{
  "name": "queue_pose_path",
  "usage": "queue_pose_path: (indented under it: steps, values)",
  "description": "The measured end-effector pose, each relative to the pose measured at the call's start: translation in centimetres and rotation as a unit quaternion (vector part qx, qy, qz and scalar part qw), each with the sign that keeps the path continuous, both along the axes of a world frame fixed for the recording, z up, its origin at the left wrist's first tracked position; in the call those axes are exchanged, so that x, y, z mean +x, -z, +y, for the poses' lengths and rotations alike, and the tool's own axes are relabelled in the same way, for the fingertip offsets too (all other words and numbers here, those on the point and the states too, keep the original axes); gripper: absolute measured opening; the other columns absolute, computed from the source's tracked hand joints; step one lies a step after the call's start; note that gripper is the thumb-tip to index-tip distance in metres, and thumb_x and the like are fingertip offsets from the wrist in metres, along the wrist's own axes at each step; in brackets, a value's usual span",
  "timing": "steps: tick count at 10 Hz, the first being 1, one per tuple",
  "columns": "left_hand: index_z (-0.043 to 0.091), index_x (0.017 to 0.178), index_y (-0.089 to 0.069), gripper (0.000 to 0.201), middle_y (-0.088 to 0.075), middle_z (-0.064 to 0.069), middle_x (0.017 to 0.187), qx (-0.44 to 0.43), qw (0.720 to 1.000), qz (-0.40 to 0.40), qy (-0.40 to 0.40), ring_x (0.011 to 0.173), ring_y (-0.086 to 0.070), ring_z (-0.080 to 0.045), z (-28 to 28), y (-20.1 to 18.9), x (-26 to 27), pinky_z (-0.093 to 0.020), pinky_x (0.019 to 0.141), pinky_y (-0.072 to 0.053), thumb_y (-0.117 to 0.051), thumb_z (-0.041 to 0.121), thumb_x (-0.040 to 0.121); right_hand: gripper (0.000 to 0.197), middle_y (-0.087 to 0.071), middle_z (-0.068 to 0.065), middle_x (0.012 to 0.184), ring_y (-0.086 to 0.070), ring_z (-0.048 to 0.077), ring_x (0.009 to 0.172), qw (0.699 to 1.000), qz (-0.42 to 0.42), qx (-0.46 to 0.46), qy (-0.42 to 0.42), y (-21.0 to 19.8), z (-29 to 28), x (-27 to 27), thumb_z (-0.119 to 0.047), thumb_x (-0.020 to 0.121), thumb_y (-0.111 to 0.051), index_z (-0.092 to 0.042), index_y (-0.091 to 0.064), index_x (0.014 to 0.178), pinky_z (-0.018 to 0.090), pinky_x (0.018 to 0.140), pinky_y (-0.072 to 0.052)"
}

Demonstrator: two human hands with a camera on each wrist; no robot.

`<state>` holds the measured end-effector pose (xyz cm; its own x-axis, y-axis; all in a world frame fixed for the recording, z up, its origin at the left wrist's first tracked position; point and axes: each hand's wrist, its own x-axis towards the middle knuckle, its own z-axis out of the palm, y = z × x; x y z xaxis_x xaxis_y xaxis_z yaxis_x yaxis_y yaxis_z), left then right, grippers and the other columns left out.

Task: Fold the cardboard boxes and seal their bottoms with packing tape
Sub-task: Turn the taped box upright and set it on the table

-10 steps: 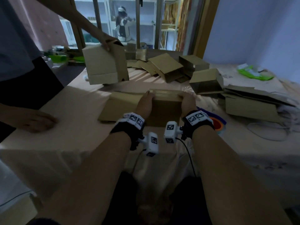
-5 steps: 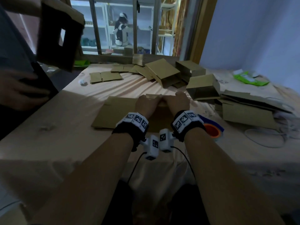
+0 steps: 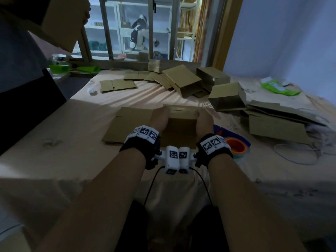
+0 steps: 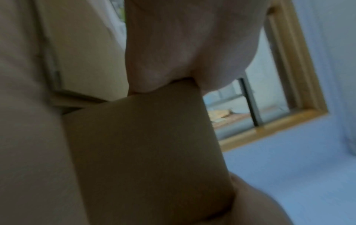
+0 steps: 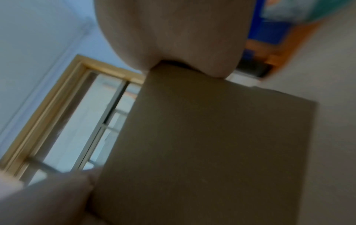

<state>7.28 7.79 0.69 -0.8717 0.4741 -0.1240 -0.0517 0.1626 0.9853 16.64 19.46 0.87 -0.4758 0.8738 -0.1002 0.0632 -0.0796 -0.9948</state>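
Note:
A brown cardboard box (image 3: 181, 131) stands on the cloth-covered table (image 3: 72, 160) right in front of me. My left hand (image 3: 160, 119) grips its left side and my right hand (image 3: 204, 120) grips its right side; the fingers are hidden behind the box. In the left wrist view the left hand (image 4: 183, 38) clamps the top edge of the box (image 4: 146, 152). In the right wrist view the right hand (image 5: 173, 30) does the same on the box (image 5: 202, 144). An orange tape roll (image 3: 235, 145) lies just right of my right wrist.
A flat cardboard blank (image 3: 131, 124) lies under and left of the box. Folded boxes (image 3: 227, 97) and loose blanks (image 3: 118, 85) lie at the back, a flat stack (image 3: 276, 130) at right. Another person (image 3: 21, 70) at far left holds up a box (image 3: 61, 20).
My hands, close together at the box's top half a second ago, have spread to its two sides. The other person has raised their box higher at the upper left.

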Motion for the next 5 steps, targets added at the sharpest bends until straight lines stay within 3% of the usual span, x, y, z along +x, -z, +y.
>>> queue_pose_path:
  steps: [1,2,4,5]
  values:
    - [0.016,0.101,-0.07,0.054,-0.071,-0.018,0.108,0.089,0.992,-0.085,0.033,0.102,-0.067,-0.035,-0.1,1.7,-0.8,-0.052,0.095,-0.051,-0.041,0.06,0.089,0.048,-0.053,0.014,0.123,-0.049,0.033,0.116,0.994,0.058,-0.094,0.005,0.9,-1.3,1.1,-0.045,0.097,-0.046,-0.014,-0.048,0.133,0.039,0.103,-0.039]
    - [0.027,0.108,-0.073,0.059,-0.073,-0.011,0.107,0.101,0.988,-0.118,0.011,0.101,-0.068,-0.032,-0.3,3.6,-0.7,-0.052,0.098,-0.048,-0.045,0.071,0.081,0.092,-0.049,0.008,0.127,-0.051,0.028,0.111,0.991,0.049,-0.128,0.006,1.8,-1.2,1.0,-0.078,0.068,-0.053,-0.024,-0.039,0.142,0.048,0.102,-0.04]
    - [0.021,0.089,-0.07,0.042,-0.07,-0.011,0.105,0.09,0.99,-0.104,-0.013,0.101,-0.064,-0.033,-0.9,3.7,0.9,-0.05,0.099,-0.048,-0.038,0.044,0.102,0.111,-0.051,0.006,0.132,-0.053,0.03,0.113,0.992,0.039,-0.121,0.024,6.2,2.6,-1.4,-0.097,0.048,-0.054,-0.037,-0.039,0.14,0.05,0.1,-0.041]
    - [0.012,0.087,-0.066,0.046,-0.071,-0.014,0.094,0.09,0.99,-0.109,-0.01,0.086,-0.068,-0.029,-1.6,2.7,0.6,-0.045,0.084,-0.057,-0.037,0.045,0.101,0.11,-0.047,0.007,0.143,-0.047,0.035,0.127,0.994,0.029,-0.109,0.003,5.2,3.0,-1.2,-0.1,0.052,-0.046,-0.04,-0.039,0.144,0.055,0.105,-0.035]
